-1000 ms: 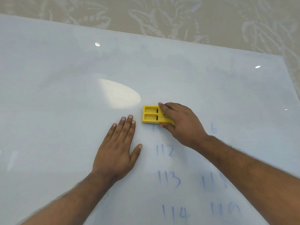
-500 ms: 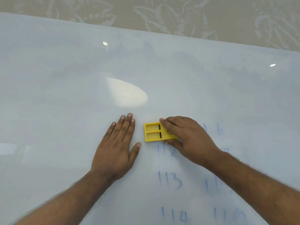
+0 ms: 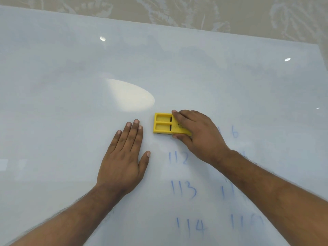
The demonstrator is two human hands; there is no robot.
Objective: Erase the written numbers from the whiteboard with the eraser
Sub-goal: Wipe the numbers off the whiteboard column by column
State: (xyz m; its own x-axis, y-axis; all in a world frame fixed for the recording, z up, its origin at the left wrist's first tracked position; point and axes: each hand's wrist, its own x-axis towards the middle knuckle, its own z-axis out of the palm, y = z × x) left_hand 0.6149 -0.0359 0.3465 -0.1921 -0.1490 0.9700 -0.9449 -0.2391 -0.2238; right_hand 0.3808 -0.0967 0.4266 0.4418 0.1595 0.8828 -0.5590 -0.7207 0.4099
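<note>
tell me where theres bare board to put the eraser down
Free: the wide stretch of whiteboard left of the left hand, and the band beyond the yellow eraser up to the far edge. Crowded: right of the left hand, where the right hand and blue numbers sit.

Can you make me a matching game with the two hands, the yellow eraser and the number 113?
Things:
1. left hand
2. right hand
3. eraser
4. number 113

States:
A. yellow, lying on the whiteboard
B. blue writing, not yet wiped
C. flat on the board, fingers straight
D. gripping the eraser

Pairs: 1-C, 2-D, 3-A, 4-B
</note>
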